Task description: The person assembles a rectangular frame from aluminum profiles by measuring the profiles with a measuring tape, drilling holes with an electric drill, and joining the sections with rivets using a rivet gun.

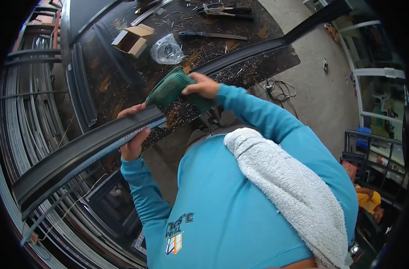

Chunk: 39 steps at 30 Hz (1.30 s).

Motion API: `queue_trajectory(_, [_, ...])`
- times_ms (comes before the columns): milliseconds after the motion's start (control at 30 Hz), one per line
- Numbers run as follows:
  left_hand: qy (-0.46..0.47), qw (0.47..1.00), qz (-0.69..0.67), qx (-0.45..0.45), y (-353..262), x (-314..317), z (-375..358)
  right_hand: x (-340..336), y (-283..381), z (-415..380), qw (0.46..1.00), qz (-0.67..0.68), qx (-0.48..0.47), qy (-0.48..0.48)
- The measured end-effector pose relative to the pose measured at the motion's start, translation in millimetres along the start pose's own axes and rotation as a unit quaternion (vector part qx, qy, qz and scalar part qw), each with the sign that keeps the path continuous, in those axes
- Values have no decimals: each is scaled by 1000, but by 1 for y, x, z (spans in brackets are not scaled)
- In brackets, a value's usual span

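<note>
My right hand (203, 86) is wrapped round the handle of a green power drill (168, 88). The drill's front points left, close to the near end of a long dark metal profile (88, 148). Whether a bit touches the metal is hidden. My left hand (133, 145) grips that profile near its end, thumb and fingers on opposite sides. From there the profile runs out to the lower left. Beyond the drill, a clear plastic bag (167, 49) of small metal pieces and an opened cardboard box (133, 40) rest on the dark worktable (119, 96).
A file (213, 35) and a riveter-like hand tool (224, 10) lie at the back among scattered shavings. Another dark profile (240, 54) crosses the table's right side. Cables (278, 89) lie on the floor. Racked metal lengths (29, 116) line the left; a person (368, 200) is at lower right.
</note>
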<state>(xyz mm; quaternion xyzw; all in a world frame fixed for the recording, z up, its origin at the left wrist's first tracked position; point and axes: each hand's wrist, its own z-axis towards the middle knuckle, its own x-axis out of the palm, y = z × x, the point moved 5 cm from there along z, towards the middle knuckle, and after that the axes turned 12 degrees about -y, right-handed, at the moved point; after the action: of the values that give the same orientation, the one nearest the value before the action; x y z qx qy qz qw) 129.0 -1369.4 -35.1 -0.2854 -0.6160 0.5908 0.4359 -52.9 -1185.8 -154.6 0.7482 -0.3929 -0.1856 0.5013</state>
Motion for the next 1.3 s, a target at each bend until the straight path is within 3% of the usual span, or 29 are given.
queue_trajectory(67, [7,999,38,-23,13,19,19,-49,37,-49,994,112,-4,-7])
queue_trajectory(133, [35,996,75,-14,34,42,40,-100,72,-84,982,159,-104,-5])
queue_trajectory(167, [50,994,95,-11,42,52,48,-130,74,-94,984,165,-70,17])
queue_trajectory(233, [62,991,122,-6,49,68,62,-164,95,-110,969,223,-95,38])
queue_trajectory(300, [79,983,164,5,62,79,74,-201,87,-107,975,202,-77,57])
queue_trajectory(400, [99,972,210,-30,85,96,95,-232,60,-87,947,315,-57,-10])
queue_trajectory(500, [93,976,194,-21,104,114,104,-251,36,-70,916,398,-50,13])
queue_trajectory(700, [132,937,320,-37,107,143,107,-277,-10,-33,918,396,24,7])
queue_trajectory(800, [135,937,319,-49,112,147,106,-284,-20,-25,932,359,47,19])
queue_trajectory(967, [130,920,367,-44,118,148,109,-290,-7,-26,943,325,53,42])
queue_trajectory(1300, [122,873,470,45,166,130,106,-297,-2,-13,971,214,103,11])
